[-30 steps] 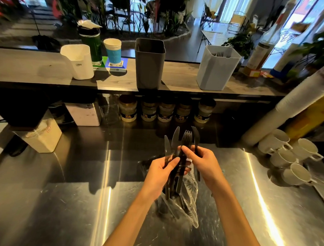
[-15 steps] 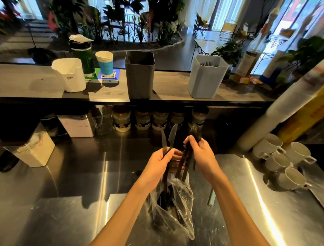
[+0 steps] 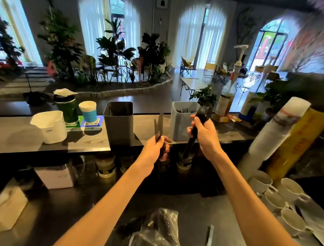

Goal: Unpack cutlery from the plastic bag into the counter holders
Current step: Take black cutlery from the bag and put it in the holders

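Two hands are raised over a dark steel counter: the left hand [image 3: 156, 148] grips knives [image 3: 159, 125], the right hand [image 3: 205, 134] grips a bundle of forks [image 3: 201, 117] near the pale holder [image 3: 181, 123]. The dark holder [image 3: 118, 122] stands left of it on the wooden shelf [image 3: 27, 135]; the plastic bag [image 3: 158, 232] lies near, with arched windows and plants in the far room.

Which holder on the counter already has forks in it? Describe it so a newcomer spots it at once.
Look along the raised wooden counter shelf running across the scene. Two square bins stand near its middle: a dark grey bin and, to its right, the light grey bin. The light grey one is paler, has black fork tines showing above its rim, and sits just behind the right hand.
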Demonstrator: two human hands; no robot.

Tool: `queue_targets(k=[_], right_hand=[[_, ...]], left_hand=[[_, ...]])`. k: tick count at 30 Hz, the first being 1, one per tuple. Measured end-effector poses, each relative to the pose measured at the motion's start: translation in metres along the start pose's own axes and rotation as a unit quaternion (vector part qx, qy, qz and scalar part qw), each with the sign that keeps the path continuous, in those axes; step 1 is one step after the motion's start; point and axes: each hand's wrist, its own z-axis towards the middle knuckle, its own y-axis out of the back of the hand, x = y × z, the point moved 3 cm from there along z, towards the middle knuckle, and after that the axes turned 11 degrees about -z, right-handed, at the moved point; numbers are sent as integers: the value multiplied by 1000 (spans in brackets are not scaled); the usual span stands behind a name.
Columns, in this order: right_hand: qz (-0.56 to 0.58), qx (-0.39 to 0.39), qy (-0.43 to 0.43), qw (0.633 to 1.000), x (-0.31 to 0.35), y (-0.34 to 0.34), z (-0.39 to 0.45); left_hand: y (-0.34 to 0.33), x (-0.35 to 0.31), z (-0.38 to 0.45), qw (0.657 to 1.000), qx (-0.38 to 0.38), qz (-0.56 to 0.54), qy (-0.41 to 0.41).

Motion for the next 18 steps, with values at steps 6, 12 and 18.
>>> queue_targets(k=[6,12,18], right_hand=[[20,-21,26,999,53,18,71],[81,-56,56,994,71,16,134],[-29,-20,44,998,28,10,182]], left_hand=[[-21,-44,56,1000,4,-21,-10],[-29,-64,86,996,38,-73,-15],[-29,-65,102,996,52,-64,-21]])
